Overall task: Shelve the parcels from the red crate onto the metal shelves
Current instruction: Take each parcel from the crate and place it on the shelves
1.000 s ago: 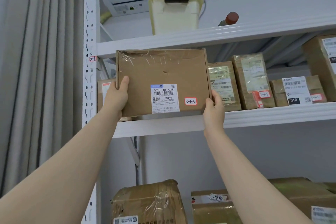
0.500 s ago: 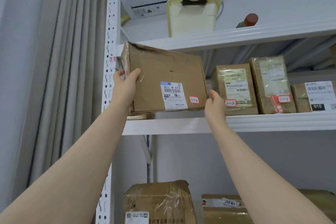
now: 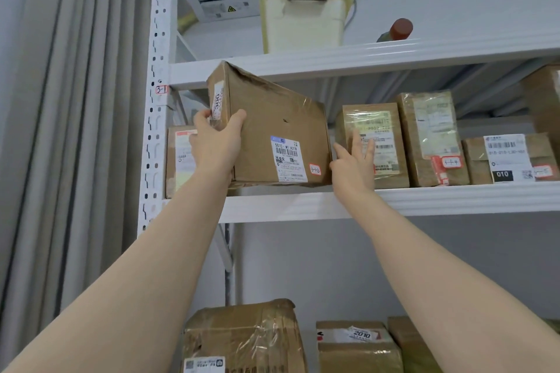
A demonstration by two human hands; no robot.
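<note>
**Parcel being seated on the middle metal shelf.** The brown parcel (image 3: 272,130) sits between the two grips, and its base appears to rest on the shelf (image 3: 424,200).

- **Left grip:** The left grip (image 3: 215,145) is curled round the parcel's near left corner, with the thumb on the front face and the fingers on the side face.
- **Right grip:** The right grip (image 3: 353,160) is spread with straight fingers at the parcel's lower right edge. Whether it touches the cardboard cannot be told.
- **Neighbouring parcels:** A taped parcel (image 3: 378,118) stands just behind the right grip. Another parcel (image 3: 178,154) is partly hidden behind the left grip, against the upright post (image 3: 157,100).

**Change:** A second ago the parcel faced the camera squarely, clasped at both side edges. It has since been turned, so its labelled left side now shows and its right end points deeper into the bay. The right grip has relaxed from a clasp to open fingers.

**Reading:** Placement appears nearly complete. The parcel's red tag (image 3: 315,169) stays facing outward. What probably remains is a push to square the parcel in the gap and then release of the left grip. The top left corner lies close under the upper shelf (image 3: 363,54), so it may snag there.
</note>
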